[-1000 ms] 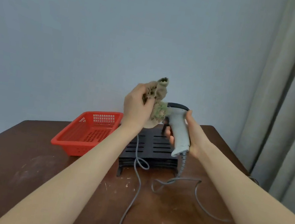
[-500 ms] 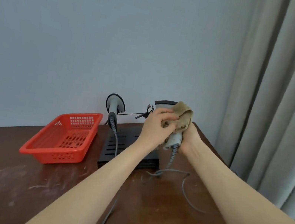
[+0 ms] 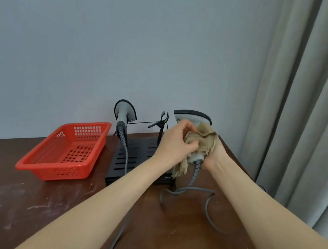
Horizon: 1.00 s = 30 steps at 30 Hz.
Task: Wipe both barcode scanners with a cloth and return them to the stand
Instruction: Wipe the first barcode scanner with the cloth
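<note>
My right hand point(image 3: 215, 158) grips the scanner point(image 3: 192, 116) by its handle, up off the worktop point(image 3: 56, 215) beside the stand point(image 3: 131, 158), my left hand point(image 3: 174, 139) bunches the cloth point(image 3: 201, 139) round it: firm short rubs, cable point(image 3: 195, 173) slack.

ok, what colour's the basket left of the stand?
The basket is red all over, with slotted holes in its walls and floor; the head view shows it.

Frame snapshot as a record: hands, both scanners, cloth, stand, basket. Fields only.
left hand: grips cloth against held scanner
right hand: holds held scanner's handle, partly behind cloth
held scanner: upright, off stand, cable on table
second scanner: on stand, left side
stand: black, on table behind hands
basket: red, left of stand
</note>
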### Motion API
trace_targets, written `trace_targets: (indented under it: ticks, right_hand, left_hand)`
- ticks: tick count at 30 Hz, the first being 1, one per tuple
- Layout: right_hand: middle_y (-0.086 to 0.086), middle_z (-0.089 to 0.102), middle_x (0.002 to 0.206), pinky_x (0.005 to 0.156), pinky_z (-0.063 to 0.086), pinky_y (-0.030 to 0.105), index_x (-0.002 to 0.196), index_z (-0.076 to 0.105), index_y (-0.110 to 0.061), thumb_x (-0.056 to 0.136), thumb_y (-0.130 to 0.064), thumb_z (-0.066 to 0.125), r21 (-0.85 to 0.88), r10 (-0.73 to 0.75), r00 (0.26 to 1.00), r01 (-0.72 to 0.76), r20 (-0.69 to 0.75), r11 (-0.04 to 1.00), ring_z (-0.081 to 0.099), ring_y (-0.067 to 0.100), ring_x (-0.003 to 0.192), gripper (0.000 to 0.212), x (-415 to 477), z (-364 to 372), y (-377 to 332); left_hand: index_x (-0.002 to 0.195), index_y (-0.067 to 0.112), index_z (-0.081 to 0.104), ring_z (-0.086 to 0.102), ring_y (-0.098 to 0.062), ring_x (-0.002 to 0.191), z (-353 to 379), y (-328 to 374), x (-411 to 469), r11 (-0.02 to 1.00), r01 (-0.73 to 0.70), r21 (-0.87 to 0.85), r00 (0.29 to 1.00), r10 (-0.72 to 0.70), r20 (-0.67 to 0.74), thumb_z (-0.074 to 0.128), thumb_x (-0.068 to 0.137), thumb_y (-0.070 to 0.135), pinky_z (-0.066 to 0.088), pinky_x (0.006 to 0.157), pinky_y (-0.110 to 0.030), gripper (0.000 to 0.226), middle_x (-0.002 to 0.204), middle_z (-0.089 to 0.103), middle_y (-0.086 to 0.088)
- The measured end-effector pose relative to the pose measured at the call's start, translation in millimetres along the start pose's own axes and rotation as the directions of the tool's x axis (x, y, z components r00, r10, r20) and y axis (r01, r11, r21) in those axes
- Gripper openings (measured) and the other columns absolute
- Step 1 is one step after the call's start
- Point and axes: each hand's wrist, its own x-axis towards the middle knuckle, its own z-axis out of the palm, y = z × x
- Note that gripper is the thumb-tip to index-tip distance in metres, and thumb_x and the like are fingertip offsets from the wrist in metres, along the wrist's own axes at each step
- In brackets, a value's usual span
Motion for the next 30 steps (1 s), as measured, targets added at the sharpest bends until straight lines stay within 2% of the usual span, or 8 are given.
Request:
trace_targets:
  ticks: [5, 10, 14, 18, 20, 22, 26, 30]
  right_hand:
    - [0.008, 0.065, 0.055, 0.045, 0.051, 0.023, 0.076, 0.059, -0.006, 0.101, -0.033, 0.036, -0.078, 0.045, 0.998, -0.042, 0.039, 0.996, 0.063, 0.018, 0.044, 0.043, 4.1, 5.1, -2.8]
    - [0.017, 0.067, 0.068, 0.046, 0.055, 0.028, 0.078, 0.059, -0.002, 0.101, -0.027, 0.032, -0.052, -0.035, 0.999, 0.034, -0.031, 0.998, 0.068, 0.025, 0.052, 0.043, 8.5, -0.3, -6.6]
    - [0.014, 0.065, 0.058, 0.052, 0.053, 0.025, 0.056, 0.069, -0.003, 0.098, -0.040, 0.035, -0.069, 0.045, 0.999, -0.045, 0.004, 0.997, 0.065, 0.024, 0.051, 0.066, 7.7, -9.2, -8.9]
    - [0.014, 0.070, 0.072, 0.066, 0.055, 0.034, 0.080, 0.066, -0.006, 0.096, -0.034, 0.043, -0.124, 0.042, 0.999, -0.046, -0.032, 0.991, 0.067, 0.027, 0.068, 0.040, 8.5, -5.0, -6.4]
    - [0.015, 0.071, 0.081, 0.067, 0.054, 0.038, 0.088, 0.066, -0.006, 0.098, -0.037, 0.040, -0.137, 0.041, 0.999, -0.043, -0.015, 0.990, 0.067, 0.028, 0.075, 0.042, 7.9, -1.7, -6.2]
    - [0.014, 0.072, 0.077, 0.064, 0.052, 0.037, 0.085, 0.066, -0.005, 0.099, -0.036, 0.037, -0.134, 0.035, 0.999, -0.035, -0.001, 0.990, 0.068, 0.027, 0.072, 0.045, 6.0, -1.1, -7.4]
    - [0.013, 0.064, 0.055, 0.043, 0.053, 0.024, 0.070, 0.056, -0.005, 0.100, -0.021, 0.032, -0.085, -0.032, 0.999, 0.030, -0.014, 0.996, 0.065, 0.021, 0.046, 0.042, 9.5, -6.8, -8.9]
    - [0.013, 0.062, 0.061, 0.057, 0.051, 0.025, 0.072, 0.058, -0.005, 0.097, -0.032, 0.038, -0.120, 0.011, 1.000, -0.011, -0.006, 0.993, 0.065, 0.022, 0.055, 0.042, 15.6, -8.5, -10.7]
  left_hand:
    - [0.115, 0.021, 0.062, 0.053, -0.005, 0.092, -7.2, -0.1, 22.2, 0.999, 0.000, 0.033, 0.995, 0.004, -0.098, 0.060, 0.083, 0.010, 0.039, 0.079, -0.014, 0.034, 0.108, 0.059, 0.004]
    - [0.094, 0.026, 0.069, 0.048, 0.003, 0.077, -0.3, 4.7, 10.5, 0.998, -0.048, 0.027, 0.999, 0.047, 0.028, 0.062, 0.078, 0.010, 0.034, 0.067, -0.006, 0.024, 0.094, 0.055, 0.010]
    - [0.083, 0.028, 0.068, 0.045, -0.003, 0.068, 0.5, 6.8, 4.7, 0.998, -0.056, 0.012, 0.991, 0.054, 0.123, 0.064, 0.075, 0.008, 0.034, 0.061, -0.007, 0.022, 0.084, 0.051, 0.006]
    - [0.093, 0.026, 0.069, 0.048, -0.004, 0.081, -2.6, 6.5, 17.0, 0.998, -0.053, 0.034, 0.997, 0.052, 0.051, 0.062, 0.078, 0.009, 0.036, 0.070, -0.012, 0.024, 0.094, 0.054, 0.007]
    - [0.102, 0.025, 0.069, 0.049, -0.006, 0.089, -5.8, 6.1, 24.3, 0.998, -0.031, 0.056, 0.999, 0.033, -0.031, 0.059, 0.081, 0.011, 0.034, 0.072, -0.011, 0.027, 0.104, 0.056, 0.003]
    - [0.108, 0.025, 0.068, 0.050, -0.008, 0.094, -5.7, 7.5, 26.5, 0.997, -0.012, 0.078, 0.999, 0.016, -0.049, 0.058, 0.083, 0.013, 0.034, 0.075, -0.013, 0.029, 0.109, 0.055, 0.001]
    - [0.103, 0.024, 0.070, 0.049, -0.008, 0.091, -0.3, 16.8, 15.3, 0.993, -0.039, 0.115, 0.996, 0.028, 0.090, 0.061, 0.080, 0.014, 0.036, 0.075, -0.017, 0.026, 0.102, 0.054, 0.002]
    - [0.083, 0.027, 0.070, 0.047, -0.003, 0.072, -5.1, 16.2, 7.6, 0.998, -0.046, 0.054, 0.983, 0.035, 0.180, 0.063, 0.076, 0.010, 0.034, 0.066, -0.015, 0.019, 0.084, 0.049, 0.006]
